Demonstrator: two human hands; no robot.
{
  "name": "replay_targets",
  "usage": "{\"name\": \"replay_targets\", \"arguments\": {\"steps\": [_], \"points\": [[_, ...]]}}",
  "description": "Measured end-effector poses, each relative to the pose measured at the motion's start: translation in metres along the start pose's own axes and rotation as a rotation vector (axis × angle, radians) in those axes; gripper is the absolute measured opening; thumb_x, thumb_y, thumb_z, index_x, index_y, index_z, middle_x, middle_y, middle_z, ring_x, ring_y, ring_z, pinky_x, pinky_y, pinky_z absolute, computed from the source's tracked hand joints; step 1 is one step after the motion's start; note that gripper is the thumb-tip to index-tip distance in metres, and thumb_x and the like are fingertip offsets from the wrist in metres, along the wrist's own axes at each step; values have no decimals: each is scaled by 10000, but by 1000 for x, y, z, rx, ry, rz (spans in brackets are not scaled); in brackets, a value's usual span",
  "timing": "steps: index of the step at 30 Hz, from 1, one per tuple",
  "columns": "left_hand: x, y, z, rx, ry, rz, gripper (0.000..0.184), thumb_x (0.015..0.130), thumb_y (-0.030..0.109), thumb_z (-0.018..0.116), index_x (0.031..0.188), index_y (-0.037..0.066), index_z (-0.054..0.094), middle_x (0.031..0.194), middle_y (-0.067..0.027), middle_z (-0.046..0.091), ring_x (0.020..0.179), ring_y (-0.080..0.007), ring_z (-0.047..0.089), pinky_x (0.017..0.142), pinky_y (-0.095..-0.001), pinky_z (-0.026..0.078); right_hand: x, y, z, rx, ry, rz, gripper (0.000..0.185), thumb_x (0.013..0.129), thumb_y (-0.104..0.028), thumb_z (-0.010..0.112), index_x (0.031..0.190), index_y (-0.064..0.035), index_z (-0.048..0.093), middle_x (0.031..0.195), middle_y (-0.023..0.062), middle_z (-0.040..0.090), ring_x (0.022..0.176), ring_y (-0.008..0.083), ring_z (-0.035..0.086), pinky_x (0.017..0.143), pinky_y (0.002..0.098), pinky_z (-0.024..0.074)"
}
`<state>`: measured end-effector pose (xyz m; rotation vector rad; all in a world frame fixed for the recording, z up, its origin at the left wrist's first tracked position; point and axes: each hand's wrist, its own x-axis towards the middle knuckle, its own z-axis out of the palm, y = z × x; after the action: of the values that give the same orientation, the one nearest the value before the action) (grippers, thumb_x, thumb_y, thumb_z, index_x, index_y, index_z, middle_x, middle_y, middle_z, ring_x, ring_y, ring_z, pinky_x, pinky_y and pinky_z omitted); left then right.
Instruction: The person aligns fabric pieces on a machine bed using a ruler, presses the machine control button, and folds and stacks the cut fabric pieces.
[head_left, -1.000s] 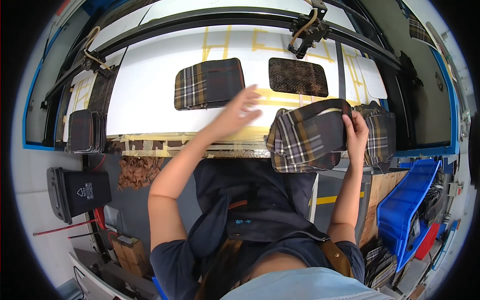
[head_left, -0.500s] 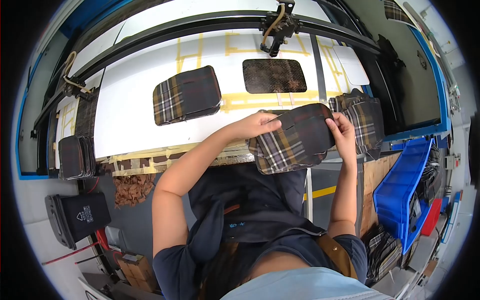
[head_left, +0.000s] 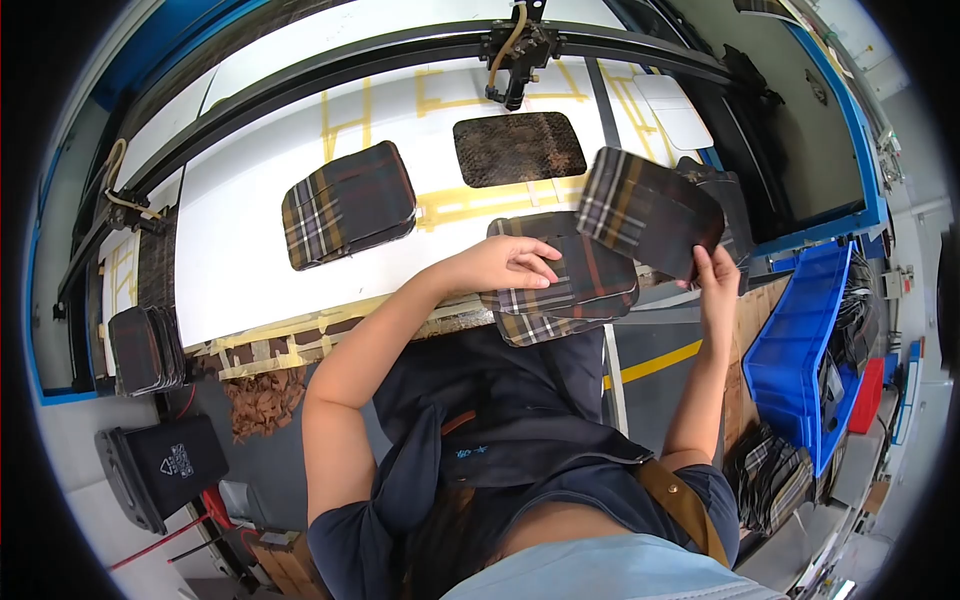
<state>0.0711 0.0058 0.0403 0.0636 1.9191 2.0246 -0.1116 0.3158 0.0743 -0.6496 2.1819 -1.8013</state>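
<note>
My right hand (head_left: 715, 278) pinches the lower right corner of a plaid fabric panel (head_left: 650, 212), which is lifted and tilted near the table's right side. My left hand (head_left: 507, 264) rests on a pile of plaid panels (head_left: 595, 275) at the front edge, its fingers loosely curled and apart. Another plaid stack (head_left: 350, 205) lies on the white table (head_left: 240, 240) to the left. Between the lifted panel and the machine head is a dark rectangular opening (head_left: 520, 148) in the white surface. More dark panels (head_left: 725, 190) are partly hidden behind the lifted one.
A black rail with a machine head (head_left: 518, 55) crosses above the table. Dark panels (head_left: 147, 348) stand stacked at the left edge. A white rounded plate (head_left: 675, 110) lies at the back right. Below are a black bin (head_left: 165, 465) and a blue crate (head_left: 795, 350).
The right hand has lifted one panel up and away from the pile. The left hand has come from over the table onto the pile. The whole view has turned slightly and shifted.
</note>
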Motion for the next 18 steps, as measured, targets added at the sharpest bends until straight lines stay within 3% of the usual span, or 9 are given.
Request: {"name": "replay_targets", "arguments": {"steps": [3,6,9,10,13,14,17,18], "points": [[2,-1,0,61,41,1,573,926,229,665,1397,0,433,1201,-131,652,1098,-169,621,895,-273,495,-2,-33,0,-73,7,-36,146,985,-135,569,949,-3,622,704,3,598,581,55,563,518,216,495],[5,2,-1,-133,125,52,635,942,244,645,1443,-12,350,1179,-123,640,1058,-167,622,823,-274,508,3,-61,11,-195,-86,-193,137,972,-104,583,927,21,616,661,2,575,575,41,554,504,203,497],[15,-11,-6,-65,322,199,640,968,253,600,1478,17,292,1222,-113,596,1060,-177,622,810,-282,489,10,-93,33,-258,-177,-259,114,959,-76,591,900,20,608,656,11,569,581,32,545,488,209,488],[18,-7,-5,-130,375,256,570,959,264,617,1421,22,388,1183,-100,617,1052,-161,611,806,-279,488,13,-108,43,-271,-191,-223,106,956,-80,592,915,18,600,659,15,561,577,22,527,482,211,489],[16,3,-23,-115,449,166,424,957,272,622,1294,34,522,1108,-73,646,986,-126,606,791,-263,479,47,-99,60,-192,-228,-116,126,955,-100,599,932,24,600,661,9,562,560,27,525,475,210,485],[15,5,-28,-79,554,166,329,948,290,634,1166,46,601,982,-30,669,824,-93,584,720,-252,472,61,-91,66,-143,-267,-72,137,955,-111,601,944,26,601,659,10,566,544,36,530,467,211,475],[12,-4,-49,-71,746,184,296,939,257,644,1091,2,626,908,-25,673,756,-109,604,655,-259,474,105,-38,84,-115,-374,-8,158,948,-124,614,985,27,590,662,18,591,481,72,553,420,206,409],[21,-23,-68,48,802,227,400,909,218,674,1219,-9,564,814,-31,645,690,-119,591,618,-276,465,118,-17,93,-110,-381,-8,178,943,-138,625,1001,26,584,661,13,593,476,69,551,417,204,401]]}}
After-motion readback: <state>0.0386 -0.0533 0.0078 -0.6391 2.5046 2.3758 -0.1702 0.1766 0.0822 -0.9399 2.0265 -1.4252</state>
